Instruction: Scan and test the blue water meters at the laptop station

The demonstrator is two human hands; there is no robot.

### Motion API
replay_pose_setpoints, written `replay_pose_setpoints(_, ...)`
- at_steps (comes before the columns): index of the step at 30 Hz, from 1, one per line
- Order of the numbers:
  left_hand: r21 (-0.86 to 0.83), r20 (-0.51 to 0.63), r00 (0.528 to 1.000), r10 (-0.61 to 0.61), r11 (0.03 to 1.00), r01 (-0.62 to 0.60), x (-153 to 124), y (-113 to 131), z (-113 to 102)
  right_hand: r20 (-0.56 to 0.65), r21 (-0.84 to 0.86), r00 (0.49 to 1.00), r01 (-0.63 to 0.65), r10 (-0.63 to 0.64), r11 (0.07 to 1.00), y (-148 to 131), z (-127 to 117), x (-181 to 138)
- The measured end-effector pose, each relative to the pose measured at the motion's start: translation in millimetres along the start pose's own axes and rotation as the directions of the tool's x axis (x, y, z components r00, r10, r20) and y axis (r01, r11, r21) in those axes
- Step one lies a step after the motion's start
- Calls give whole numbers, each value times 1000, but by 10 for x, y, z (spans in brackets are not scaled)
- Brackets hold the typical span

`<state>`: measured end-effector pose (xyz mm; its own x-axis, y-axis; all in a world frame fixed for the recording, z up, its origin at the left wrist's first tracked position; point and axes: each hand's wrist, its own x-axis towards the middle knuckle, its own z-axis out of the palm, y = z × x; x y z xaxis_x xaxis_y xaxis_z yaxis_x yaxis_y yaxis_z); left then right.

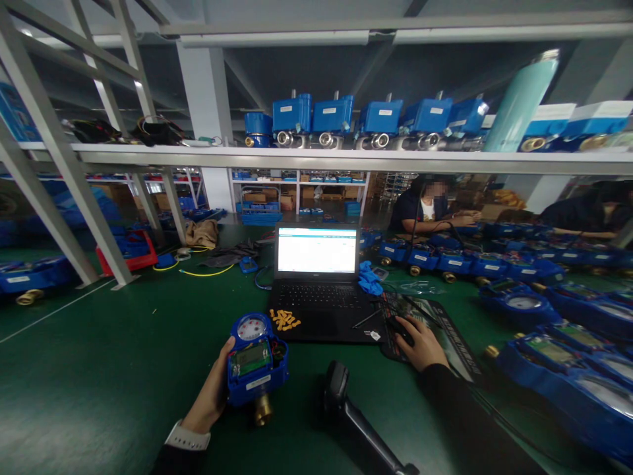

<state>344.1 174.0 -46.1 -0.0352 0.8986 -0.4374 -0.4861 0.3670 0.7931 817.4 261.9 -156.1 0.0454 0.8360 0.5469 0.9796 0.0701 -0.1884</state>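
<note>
Blue meter [257,389], lower centre of frame: long axis near upright in picture, dial end up, brass fitting [264,410] pointing down, slightly right. Left hand [213,389] reaches in from lower left, thumb and palm gripping the meter's left side; other fingers hidden. Right hand [422,344], right of centre, palm down, fingers curled over black mouse [401,330]. Red bin [144,261], left of frame, holds blue pieces, details blurred

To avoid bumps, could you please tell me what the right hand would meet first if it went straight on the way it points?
Beyond the mouse under it, the right hand would probably first meet the laptop at its right edge, though depth is uncertain.
</note>
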Motion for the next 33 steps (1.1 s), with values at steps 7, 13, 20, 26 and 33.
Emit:
replay_pose_setpoints(7,9,23,1000,2,1000,-2,47,-15,-20,8,-22,1000,-2,2,1000,14,-2,18)
replay_pose_setpoints(13,5,27,1000,8,1000,-8,37,-7,-20,-50,-42,998,-37,35,998,-123,-49,13)
replay_pose_setpoints(20,36,-6,1000,-13,999,13,-43,53,48,-44,-49,999,3,-5,999,-123,-49,16)
replay_pose_setpoints(26,16,5,1000,-6,1000,6,-27,39,47,-48,-60,999,15,-18,998,-133,-54,18)
replay_pose_setpoints(33,30,-1,1000,16,999,-16,58,-21,-53,-48,-62,999,-2,-1,998,-149,-58,10)
